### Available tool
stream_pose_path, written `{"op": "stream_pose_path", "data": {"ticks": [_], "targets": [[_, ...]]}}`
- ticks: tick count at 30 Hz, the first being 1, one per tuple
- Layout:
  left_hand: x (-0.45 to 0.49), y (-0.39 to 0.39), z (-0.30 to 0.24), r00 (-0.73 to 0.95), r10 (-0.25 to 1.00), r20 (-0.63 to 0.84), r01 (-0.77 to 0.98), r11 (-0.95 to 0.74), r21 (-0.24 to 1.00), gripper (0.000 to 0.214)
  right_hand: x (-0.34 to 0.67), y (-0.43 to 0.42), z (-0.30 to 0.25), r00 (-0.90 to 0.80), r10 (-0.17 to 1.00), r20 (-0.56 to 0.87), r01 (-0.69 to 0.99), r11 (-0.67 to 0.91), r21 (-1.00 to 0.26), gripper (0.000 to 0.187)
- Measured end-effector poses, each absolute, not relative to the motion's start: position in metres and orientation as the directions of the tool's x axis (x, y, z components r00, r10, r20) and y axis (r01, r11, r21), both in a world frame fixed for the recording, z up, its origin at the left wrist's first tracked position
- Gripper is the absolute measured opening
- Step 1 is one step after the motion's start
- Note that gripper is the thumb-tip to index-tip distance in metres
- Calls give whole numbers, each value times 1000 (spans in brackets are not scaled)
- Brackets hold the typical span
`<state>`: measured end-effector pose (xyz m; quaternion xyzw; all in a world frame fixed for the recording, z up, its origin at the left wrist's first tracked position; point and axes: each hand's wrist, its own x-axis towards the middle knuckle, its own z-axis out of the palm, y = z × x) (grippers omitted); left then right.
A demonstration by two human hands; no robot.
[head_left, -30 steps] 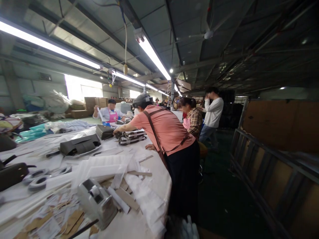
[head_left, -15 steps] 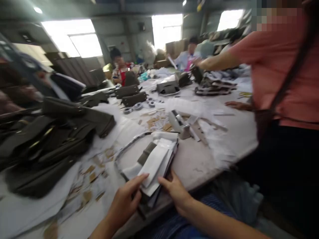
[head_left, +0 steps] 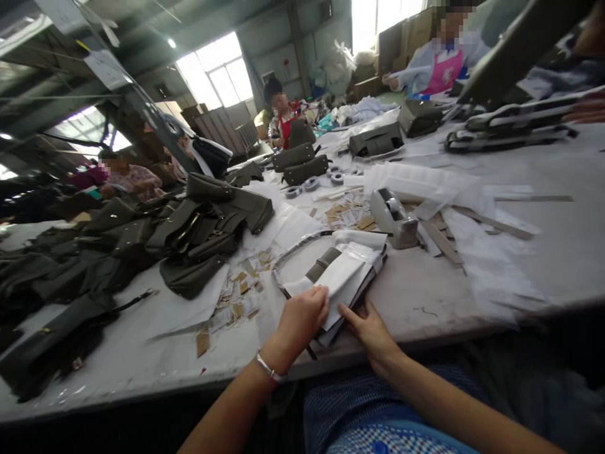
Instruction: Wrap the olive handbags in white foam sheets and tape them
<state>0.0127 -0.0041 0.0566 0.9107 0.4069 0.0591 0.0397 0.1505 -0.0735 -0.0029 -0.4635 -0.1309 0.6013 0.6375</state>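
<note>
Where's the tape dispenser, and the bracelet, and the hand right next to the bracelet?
Tape dispenser [head_left: 397, 226]: head view, on its grey body.
Bracelet [head_left: 270, 371]: head view, on its band.
Left hand [head_left: 299, 317]: head view, on its back.

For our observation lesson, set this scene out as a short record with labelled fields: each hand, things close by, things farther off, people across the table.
Left hand: the left hand has curled fingers at the white sheet; grip unclear
Right hand: the right hand has its thumb at the sheet's edge
Close by: grey tape dispenser, scattered tags
Farther off: tape rolls; dark bags piled leftward
People: one in a red apron, one in a pink apron
</note>
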Motion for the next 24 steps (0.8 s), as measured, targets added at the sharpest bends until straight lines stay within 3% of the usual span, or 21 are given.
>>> {"op": "stream_pose_path", "data": {"ticks": [11,15,19,24], "targets": [[28,-36,41,664,742,88,741,-669,53,22,151,-74,-3,251,889,-384,-657,-135,-742,83],[41,-56,23,575,806,141,816,-577,-35,41,153,-74,-4,253,878,-406,-681,-137,-720,88],[45,-69,5,544,822,171,838,-521,-163,47,153,-76,-1,241,870,-431,-699,-153,-699,85],[33,-79,-9,528,809,258,849,-497,-180,57,143,-80,5,186,887,-423,-739,-158,-655,80]]}}
